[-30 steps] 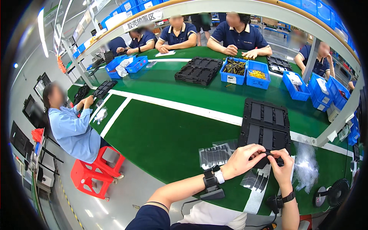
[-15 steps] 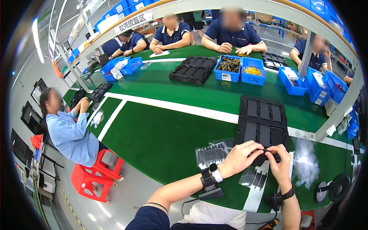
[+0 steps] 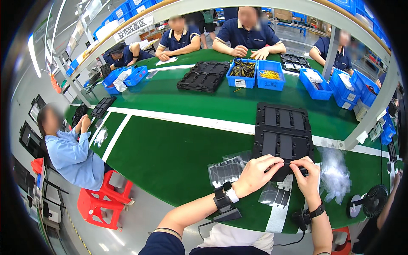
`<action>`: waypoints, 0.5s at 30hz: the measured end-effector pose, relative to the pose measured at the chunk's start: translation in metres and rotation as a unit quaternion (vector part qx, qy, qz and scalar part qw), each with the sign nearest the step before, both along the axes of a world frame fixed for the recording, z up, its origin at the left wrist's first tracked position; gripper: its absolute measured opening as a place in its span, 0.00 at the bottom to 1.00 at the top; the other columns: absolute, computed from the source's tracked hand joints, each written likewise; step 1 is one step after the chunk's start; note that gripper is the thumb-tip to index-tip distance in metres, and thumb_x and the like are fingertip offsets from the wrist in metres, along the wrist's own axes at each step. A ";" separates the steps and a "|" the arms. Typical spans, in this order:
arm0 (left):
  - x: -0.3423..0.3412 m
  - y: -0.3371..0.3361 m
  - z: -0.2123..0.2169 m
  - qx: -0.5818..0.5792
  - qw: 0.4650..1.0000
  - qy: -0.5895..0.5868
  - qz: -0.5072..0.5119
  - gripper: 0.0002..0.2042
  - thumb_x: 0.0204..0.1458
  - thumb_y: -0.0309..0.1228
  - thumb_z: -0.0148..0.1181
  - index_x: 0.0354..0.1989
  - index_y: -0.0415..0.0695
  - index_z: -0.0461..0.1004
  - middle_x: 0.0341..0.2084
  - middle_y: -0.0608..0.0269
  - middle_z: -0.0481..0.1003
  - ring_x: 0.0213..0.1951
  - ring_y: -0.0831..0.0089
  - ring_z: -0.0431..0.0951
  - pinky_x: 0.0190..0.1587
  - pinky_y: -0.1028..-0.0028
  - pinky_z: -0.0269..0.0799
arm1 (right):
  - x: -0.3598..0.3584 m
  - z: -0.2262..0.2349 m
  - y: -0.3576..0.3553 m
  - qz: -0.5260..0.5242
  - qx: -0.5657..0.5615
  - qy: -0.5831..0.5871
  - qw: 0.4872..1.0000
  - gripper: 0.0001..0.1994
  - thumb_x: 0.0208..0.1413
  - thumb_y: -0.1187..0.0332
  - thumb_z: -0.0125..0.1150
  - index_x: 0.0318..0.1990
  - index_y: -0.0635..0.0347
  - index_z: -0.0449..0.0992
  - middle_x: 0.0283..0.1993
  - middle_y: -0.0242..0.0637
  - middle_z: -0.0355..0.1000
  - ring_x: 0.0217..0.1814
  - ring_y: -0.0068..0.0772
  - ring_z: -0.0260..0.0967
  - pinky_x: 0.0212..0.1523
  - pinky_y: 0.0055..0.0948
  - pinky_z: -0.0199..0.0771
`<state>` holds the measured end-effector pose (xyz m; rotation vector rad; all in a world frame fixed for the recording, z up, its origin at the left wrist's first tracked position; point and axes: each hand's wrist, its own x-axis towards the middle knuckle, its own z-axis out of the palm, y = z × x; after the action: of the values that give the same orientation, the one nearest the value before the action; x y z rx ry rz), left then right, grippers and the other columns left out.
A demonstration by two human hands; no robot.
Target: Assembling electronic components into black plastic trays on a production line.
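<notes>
Both of my hands meet at the near edge of a black molded tray (image 3: pixel 284 118) with flat dark grey panels in its slots. A small black piece (image 3: pixel 281 173) is between them, tilted over the tray's near side. My left hand (image 3: pixel 257 173) pinches its upper left edge with thumb and forefinger. At its right edge, my right hand (image 3: pixel 307 175) pinches too, fingers bent. The fingers partly hide the piece, so its exact kind cannot be made out. Below my hands lies a clear sheet with black strips (image 3: pixel 275 194); another such clear sheet (image 3: pixel 229 171) is left of my left hand.
Crumpled clear film (image 3: pixel 335 175) and a small black fan (image 3: pixel 375 198) lie to the right. Farther back are stacked black trays (image 3: pixel 204 76), blue bins (image 3: pixel 270 83) of small parts and a metal shelf post (image 3: pixel 367 121). Co-workers sit around the green table (image 3: pixel 170 144).
The whole view has shifted slightly. My hands stay at the black piece, with the fingertips a little changed in position. Another person's arm has come in at the right edge.
</notes>
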<state>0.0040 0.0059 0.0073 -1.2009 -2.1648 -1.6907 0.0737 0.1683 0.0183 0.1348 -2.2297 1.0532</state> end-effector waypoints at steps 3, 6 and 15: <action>0.000 0.001 0.003 -0.011 1.000 -0.007 -0.004 0.07 0.47 0.25 0.58 0.34 0.38 0.74 0.27 0.59 0.74 0.24 0.74 0.75 0.27 0.79 0.71 | 0.001 0.003 0.002 0.004 -0.004 -0.020 1.000 0.04 0.40 0.78 0.62 0.26 0.64 0.75 0.23 0.35 0.71 0.25 0.28 0.67 0.28 0.23 0.65; 0.001 0.001 0.006 -0.031 0.999 -0.022 -0.010 0.06 0.47 0.24 0.57 0.34 0.38 0.73 0.26 0.60 0.74 0.23 0.75 0.74 0.26 0.79 0.71 | 0.000 0.006 0.000 0.021 -0.013 -0.042 0.999 0.04 0.41 0.78 0.60 0.27 0.64 0.74 0.24 0.36 0.70 0.25 0.27 0.66 0.28 0.23 0.66; 0.005 -0.001 0.008 -0.008 0.999 -0.029 -0.018 0.06 0.45 0.22 0.59 0.33 0.38 0.74 0.27 0.59 0.74 0.24 0.76 0.75 0.26 0.80 0.71 | 0.005 0.002 0.000 0.030 -0.029 -0.030 0.999 0.04 0.41 0.78 0.62 0.27 0.64 0.75 0.25 0.35 0.71 0.26 0.26 0.67 0.27 0.22 0.68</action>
<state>0.0090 0.0053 0.0157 -1.2160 -2.2068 -1.7460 0.0787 0.1688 0.0203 0.1464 -2.2581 1.1681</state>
